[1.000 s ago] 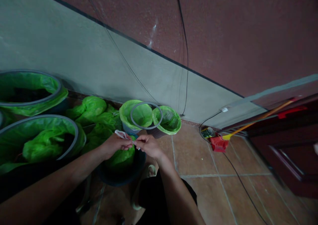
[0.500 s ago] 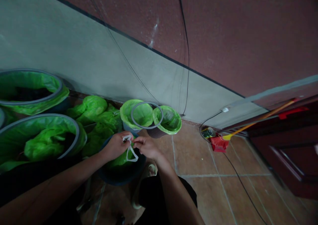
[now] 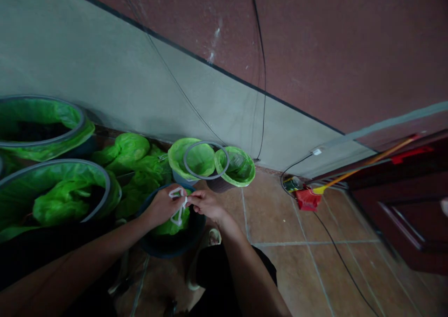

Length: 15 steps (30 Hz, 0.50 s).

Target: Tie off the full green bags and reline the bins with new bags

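Observation:
Between my two hands is a looped white strip [image 3: 179, 217], bent into a knot-like shape with one loop hanging down. My left hand [image 3: 164, 207] pinches it from the left, fingers closed. From the right, my right hand [image 3: 206, 203] grips the strip between thumb and fingertips, touching close to the left fingers. Directly below is a dark blue bin [image 3: 168, 251] with a bright green plastic bag [image 3: 168, 229] inside it. Whether the strip is joined to this bag is hidden by my hands.
Large green-lined bins [image 3: 111, 186] stand at left, one holding a bunched green bag [image 3: 63, 204]. Tied green bags [image 3: 131, 148] lie by the wall. Two small lined bins [image 3: 177, 160] share a loose grey ring [image 3: 227, 160]. A red dustpan [image 3: 308, 200] and yellow-handled broom [image 3: 353, 172] are at right.
My right fingers have closed in on the white strip, and its loops have changed shape and shifted slightly left. The view has moved a little; the bins stay in place.

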Tool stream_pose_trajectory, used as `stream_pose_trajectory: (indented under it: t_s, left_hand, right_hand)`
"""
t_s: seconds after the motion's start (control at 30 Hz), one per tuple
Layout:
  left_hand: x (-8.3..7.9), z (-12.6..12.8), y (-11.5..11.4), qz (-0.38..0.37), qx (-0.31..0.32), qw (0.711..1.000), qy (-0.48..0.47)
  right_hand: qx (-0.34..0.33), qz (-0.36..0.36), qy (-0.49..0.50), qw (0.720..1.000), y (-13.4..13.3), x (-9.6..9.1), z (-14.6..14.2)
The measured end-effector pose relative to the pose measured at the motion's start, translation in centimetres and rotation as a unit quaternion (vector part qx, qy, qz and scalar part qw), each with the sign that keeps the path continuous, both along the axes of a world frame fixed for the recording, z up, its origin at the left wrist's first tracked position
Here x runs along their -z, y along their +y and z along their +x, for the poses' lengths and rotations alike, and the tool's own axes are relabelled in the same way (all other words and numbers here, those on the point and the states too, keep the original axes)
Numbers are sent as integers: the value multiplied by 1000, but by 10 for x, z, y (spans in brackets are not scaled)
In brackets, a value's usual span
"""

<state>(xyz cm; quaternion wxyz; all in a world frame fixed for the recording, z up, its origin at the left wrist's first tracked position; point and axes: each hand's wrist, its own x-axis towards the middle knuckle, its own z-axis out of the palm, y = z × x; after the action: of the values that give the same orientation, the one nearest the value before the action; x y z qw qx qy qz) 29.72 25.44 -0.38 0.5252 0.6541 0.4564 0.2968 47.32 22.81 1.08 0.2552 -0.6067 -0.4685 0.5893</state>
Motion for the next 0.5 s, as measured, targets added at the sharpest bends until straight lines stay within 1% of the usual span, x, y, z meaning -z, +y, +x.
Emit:
stream_pose_trajectory:
  t_s: [0.13,0.2,0.27,0.33,0.37,0.43,0.5]
  left_hand:
    - [-6,-1,5,-38,30,999,-15]
    - [-7,0,7,-68,23,997,-22]
    - [-6,1,8,-103,11,994,-30]
    - [-3,3,9,-127,7,991,-37]
    - [-1,3,10,-129,8,991,-36]
    - [1,1,12,-105,13,994,-24]
    - [1,-2,13,-70,23,997,-10]
  right_hand:
    - [-23,21,-27,999,0,-1,-2]
    - [-38,42,-71,996,0,-1,-2]
    - [-57,75,-133,987,0,0,-2]
    - [-91,118,-210,966,0,0,-1]
    - [-111,140,-253,951,0,-2,-1]
    - [-148,166,-341,913,-1,-6,1]
    - [-178,166,-401,883,-2,-10,2]
